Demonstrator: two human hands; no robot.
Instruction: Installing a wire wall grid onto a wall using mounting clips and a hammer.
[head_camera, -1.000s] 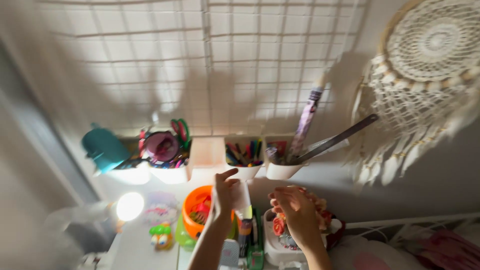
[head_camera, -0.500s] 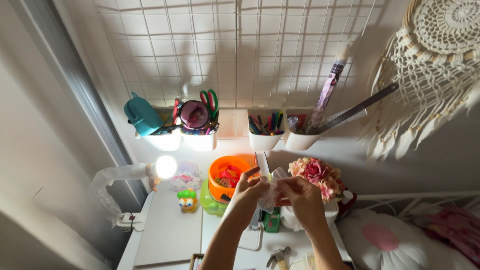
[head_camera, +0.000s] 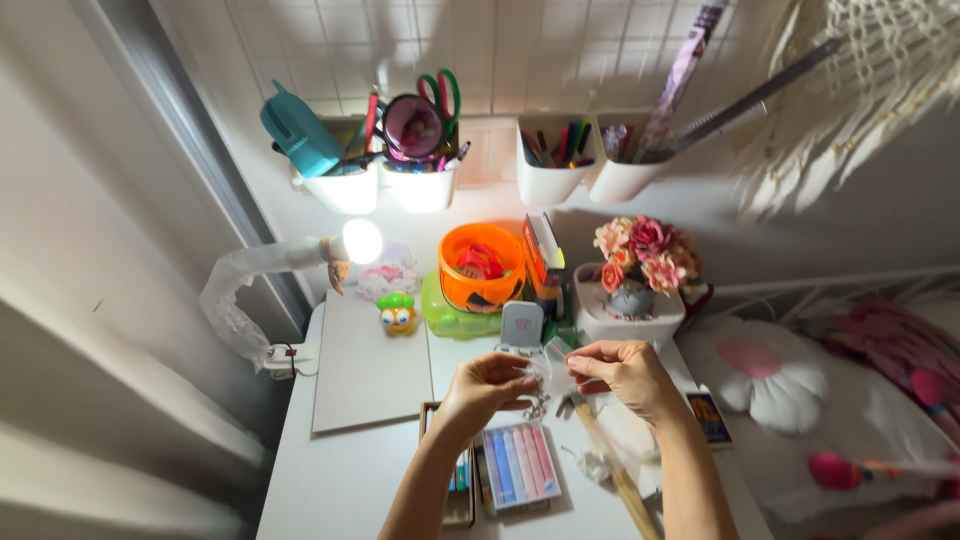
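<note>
Above the white worktop (head_camera: 360, 480), the left hand (head_camera: 487, 385) and the right hand (head_camera: 622, 368) meet at mid-frame, both pinching a small clear plastic bag (head_camera: 545, 375) between thumb and fingertips. The left hand grips the bag's left side, the right hand its right side, and the bag hangs in the air between them; what it holds is too small to tell.

Just below the hands lies an open box of pastels (head_camera: 518, 465), its sticks in pink, blue and lilac rows. A wooden stick (head_camera: 615, 475) lies beside it under the right forearm, and a crumpled scrap (head_camera: 592, 465) sits between the two. Beyond the hands stands a small grey case (head_camera: 521, 325), and behind it an orange pumpkin bucket (head_camera: 482, 268) rests on a green tub (head_camera: 450, 318). To the right a white pot (head_camera: 625, 320) carries pink flowers (head_camera: 645, 250).

To the left a flat white board (head_camera: 365, 365) lies on the worktop, with a little green-topped toy (head_camera: 397, 313) at its far edge and a lit lamp (head_camera: 358, 242) above. White cups (head_camera: 420, 185) hang on the wall grid, filled with scissors (head_camera: 440, 92) and pens (head_camera: 560, 145). A flower cushion (head_camera: 770, 375) lies on the bed to the right.
</note>
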